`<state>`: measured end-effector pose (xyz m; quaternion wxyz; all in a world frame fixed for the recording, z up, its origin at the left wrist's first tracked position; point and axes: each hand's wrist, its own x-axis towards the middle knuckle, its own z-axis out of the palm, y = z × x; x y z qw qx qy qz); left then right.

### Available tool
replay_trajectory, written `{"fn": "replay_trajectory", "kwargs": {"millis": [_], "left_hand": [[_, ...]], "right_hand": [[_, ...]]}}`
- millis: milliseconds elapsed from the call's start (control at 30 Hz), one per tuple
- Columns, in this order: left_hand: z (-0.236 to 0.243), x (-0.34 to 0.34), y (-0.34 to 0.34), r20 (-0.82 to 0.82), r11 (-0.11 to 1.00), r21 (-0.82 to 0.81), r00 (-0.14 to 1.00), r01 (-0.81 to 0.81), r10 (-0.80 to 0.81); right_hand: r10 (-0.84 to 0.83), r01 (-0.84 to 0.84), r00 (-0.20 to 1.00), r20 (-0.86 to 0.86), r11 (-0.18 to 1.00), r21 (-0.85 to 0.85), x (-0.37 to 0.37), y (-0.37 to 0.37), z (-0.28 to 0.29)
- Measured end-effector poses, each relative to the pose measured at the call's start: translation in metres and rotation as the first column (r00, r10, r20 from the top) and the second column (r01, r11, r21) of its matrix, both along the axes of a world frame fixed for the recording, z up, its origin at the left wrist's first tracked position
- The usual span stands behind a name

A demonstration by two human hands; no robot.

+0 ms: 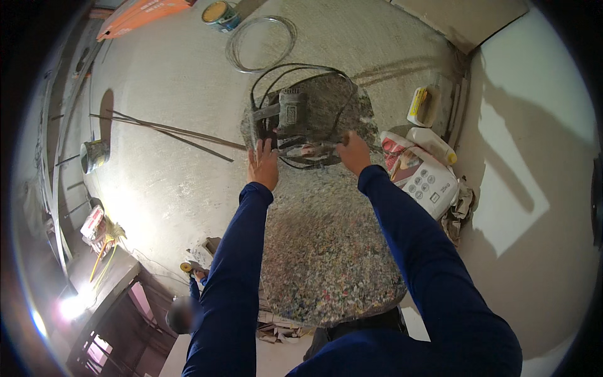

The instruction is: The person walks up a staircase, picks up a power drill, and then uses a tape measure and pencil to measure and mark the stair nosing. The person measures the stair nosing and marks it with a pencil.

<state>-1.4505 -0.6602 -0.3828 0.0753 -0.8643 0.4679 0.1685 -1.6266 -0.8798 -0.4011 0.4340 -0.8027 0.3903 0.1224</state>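
Nearest, two forearms in dark blue sleeves rise from six o'clock over a round speckled stone slab (326,264) that fills the middle of the view, standing on a pale concrete floor (176,113). At the slab's far edge, around twelve o'clock from its centre, sits one grey power tool (290,113), a boxy motor body with a black cable (301,69) looping around it. The left hand (264,164) rests at the tool's lower left, fingers curled against its frame; the right hand (353,152) closes around a bar-like handle sticking out at the tool's three o'clock side. Both hands look wrapped narrowly on the machine, though the fingertips are partly hidden. I judge the tool heavy and rigid, best taken by that side handle and the frame, with the loose cable liable to snag; the slab looks hard, smooth and too heavy to shift. At three o'clock of the slab lie two white jugs (433,143), a printed sack (427,179) and one yellow-and-white container (419,105). Farther out, at nine o'clock, long thin metal rods (169,133) cross the floor beside one tin can (94,155). Farthest, at eleven to twelve o'clock, lie one wire coil (260,43) and one open paint can (220,14). Another person (185,311) crouches at seven o'clock.
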Motion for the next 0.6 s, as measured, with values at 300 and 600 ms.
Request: {"fn": "replay_trajectory", "kwargs": {"millis": [300,600], "left_hand": [[-0.032,0.028,-0.004,0.056,0.953,0.224,0.974,0.203,-0.22],[0.038,0.048,-0.02,-0.243,0.828,0.143,0.831,0.542,-0.501]], "right_hand": [[0.661,-0.668,0.744,-0.103,0.725,-0.168,0.003,0.091,-0.03],[0.774,-0.793,0.603,-0.19,0.607,-0.044,-0.022,0.079,-0.007]]}}
